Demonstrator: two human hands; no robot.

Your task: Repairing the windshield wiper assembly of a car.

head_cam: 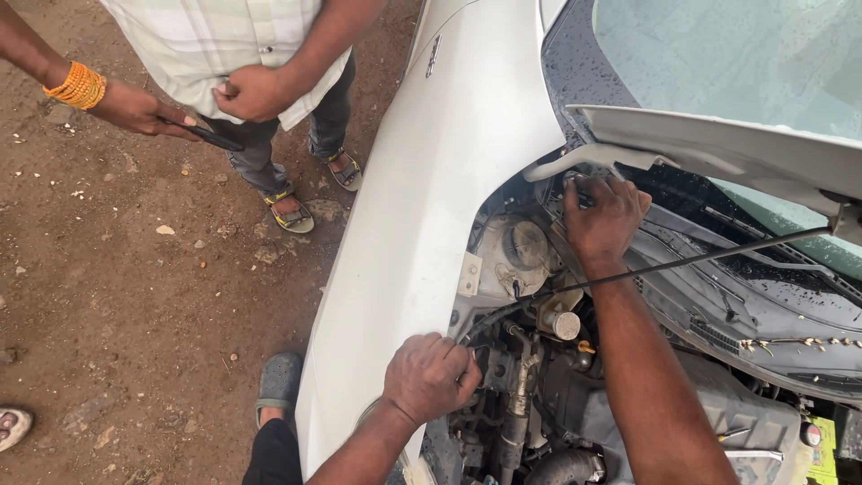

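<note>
Hood [718,144] is propped by a thin prop rod [718,256] crossing right of centre, keeping the engine bay [539,395] reachable. Left hand [429,375], lower centre, is fisted at the fender [431,180] edge; contents cannot be told. Right hand [603,216] is curled, palm down, at the hood hinge [584,162], forearm extended.

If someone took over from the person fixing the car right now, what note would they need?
Left hand: closed, knuckles up, at the engine bay's front edge by the white fender; whether it holds anything is hidden.
Right hand: fingers pressed down near the hood hinge, under the raised hood.
Prop rod runs across the open bay.
Another person stands left holding a dark tool.
What is done cannot be told; both hands are at work inside the bay.
</note>
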